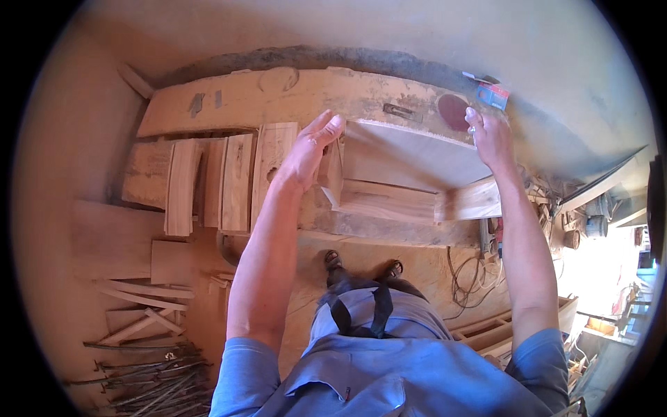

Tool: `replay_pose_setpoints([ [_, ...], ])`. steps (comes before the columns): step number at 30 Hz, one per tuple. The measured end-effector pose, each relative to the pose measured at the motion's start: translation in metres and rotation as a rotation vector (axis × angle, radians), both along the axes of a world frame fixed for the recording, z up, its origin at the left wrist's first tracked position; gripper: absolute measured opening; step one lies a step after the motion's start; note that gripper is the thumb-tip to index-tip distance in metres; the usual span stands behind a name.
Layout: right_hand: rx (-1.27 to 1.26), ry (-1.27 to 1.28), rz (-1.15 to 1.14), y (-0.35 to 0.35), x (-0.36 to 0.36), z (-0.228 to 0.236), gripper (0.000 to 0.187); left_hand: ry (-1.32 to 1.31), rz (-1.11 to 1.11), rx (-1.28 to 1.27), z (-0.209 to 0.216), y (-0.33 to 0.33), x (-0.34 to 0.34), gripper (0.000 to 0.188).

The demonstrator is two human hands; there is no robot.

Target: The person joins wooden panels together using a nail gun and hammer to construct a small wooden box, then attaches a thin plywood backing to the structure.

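Between my two hands is a wooden drawer box (pixel 389 200), with pale timber sides and a smooth, light panel inside. It tilts over the dusty workbench (pixel 333 97); whether it rests on the bench I cannot tell. My left hand (pixel 310 154) grips its left side near the far corner, thumb and forefinger pointing up. At the far right corner my right hand (pixel 492 137) is closed on the box, its fingers curled and partly hidden. A dark red round sanding disc (pixel 453 111) lies on the bench just left of my right hand.
Several wooden pieces (pixel 236 181) stand on the bench's left part. A blue-and-red carton (pixel 492 96) sits at the back right. Offcuts (pixel 149 295) and thin branches (pixel 153 379) lie lower left. Cables (pixel 467 283) trail on the floor by a wooden frame (pixel 495 335).
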State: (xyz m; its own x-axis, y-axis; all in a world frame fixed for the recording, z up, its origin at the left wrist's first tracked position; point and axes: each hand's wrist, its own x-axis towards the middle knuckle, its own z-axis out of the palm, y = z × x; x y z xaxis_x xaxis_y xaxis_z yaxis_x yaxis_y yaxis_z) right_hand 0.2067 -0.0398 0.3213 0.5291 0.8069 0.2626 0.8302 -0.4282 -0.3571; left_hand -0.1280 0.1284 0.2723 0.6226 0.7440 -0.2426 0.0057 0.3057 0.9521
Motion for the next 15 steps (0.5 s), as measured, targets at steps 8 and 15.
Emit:
replay_pose_setpoints([
  [8,0.537,-0.029,0.18,-0.011,-0.017,-0.005,0.034,0.223,-0.15,0.174,-0.001,0.008,-0.001,0.094],
  [15,0.1,0.948,0.042,-0.063,-0.183,-0.119,0.02,0.285,-0.128,0.3,0.015,-0.003,0.013,0.092],
])
